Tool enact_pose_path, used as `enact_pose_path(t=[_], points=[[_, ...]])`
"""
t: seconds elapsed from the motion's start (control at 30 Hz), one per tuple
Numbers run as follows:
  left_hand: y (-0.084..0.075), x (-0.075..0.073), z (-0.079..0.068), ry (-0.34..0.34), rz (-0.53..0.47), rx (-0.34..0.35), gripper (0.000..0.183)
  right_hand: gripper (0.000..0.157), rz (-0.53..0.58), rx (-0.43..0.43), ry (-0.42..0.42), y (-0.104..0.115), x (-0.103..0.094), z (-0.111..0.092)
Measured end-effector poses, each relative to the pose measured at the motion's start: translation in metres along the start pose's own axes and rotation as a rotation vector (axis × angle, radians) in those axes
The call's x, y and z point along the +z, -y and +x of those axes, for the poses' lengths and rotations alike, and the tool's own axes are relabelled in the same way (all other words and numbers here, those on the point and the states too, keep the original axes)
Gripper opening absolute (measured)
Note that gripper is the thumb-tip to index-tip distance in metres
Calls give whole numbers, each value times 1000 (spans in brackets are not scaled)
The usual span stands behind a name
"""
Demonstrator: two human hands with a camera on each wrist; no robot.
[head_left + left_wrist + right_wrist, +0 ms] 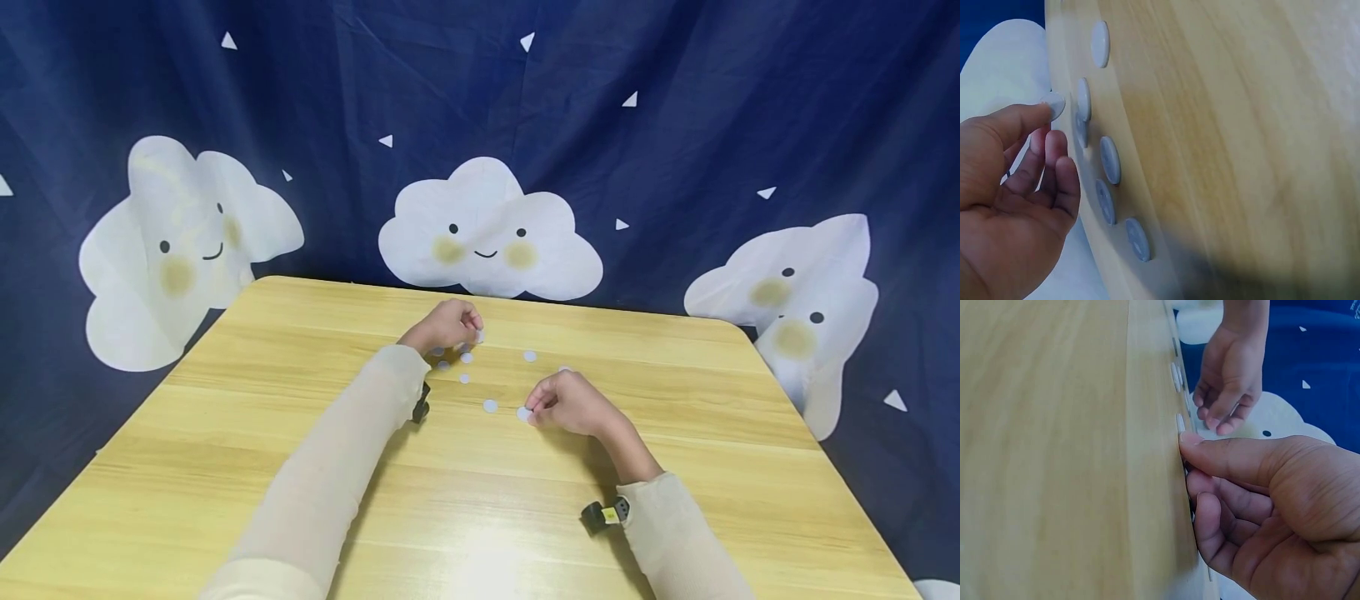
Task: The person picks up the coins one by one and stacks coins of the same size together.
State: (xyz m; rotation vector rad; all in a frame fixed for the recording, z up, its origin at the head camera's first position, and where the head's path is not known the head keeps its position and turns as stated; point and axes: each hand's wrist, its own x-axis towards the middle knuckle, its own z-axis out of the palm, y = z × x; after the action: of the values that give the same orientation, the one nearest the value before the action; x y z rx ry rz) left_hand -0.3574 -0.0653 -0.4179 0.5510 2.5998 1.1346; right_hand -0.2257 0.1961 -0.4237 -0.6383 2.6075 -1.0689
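Left fingers (1067, 181): pinching disc (1055, 105)
Right fingers (1208, 519): pinching second disc (522, 413)
Discs (1110, 160) beside left fingers: could shift if pinch slips

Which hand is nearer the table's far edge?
Left: the left hand pinches a disc close to the far edge; the right hand, at another disc, sits farther back.

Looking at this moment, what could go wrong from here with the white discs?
The left hand pinches one white disc by its edge, off the tabletop, so it might slip and drop. Several loose discs lie close by that hand, and its fingers could nudge them out of place. The right hand grips the edge of a second disc, with a neighbouring disc just beside it; a sideways slip could knock the two together.
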Motion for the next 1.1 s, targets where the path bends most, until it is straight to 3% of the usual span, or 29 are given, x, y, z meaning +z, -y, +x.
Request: enact_pose_path(t=[0.37,0.73,1.1], points=[[-4,-1,-4,-45,-43,15,8,8,-4,-4,0,1,-2,-1],[-11,2,-18,-37,-84,35,9,9,-2,-3,-4,3,0,-1],[-15,6,-28,-40,-22,78,9,10,-20,0,-3,4,0,-1]])
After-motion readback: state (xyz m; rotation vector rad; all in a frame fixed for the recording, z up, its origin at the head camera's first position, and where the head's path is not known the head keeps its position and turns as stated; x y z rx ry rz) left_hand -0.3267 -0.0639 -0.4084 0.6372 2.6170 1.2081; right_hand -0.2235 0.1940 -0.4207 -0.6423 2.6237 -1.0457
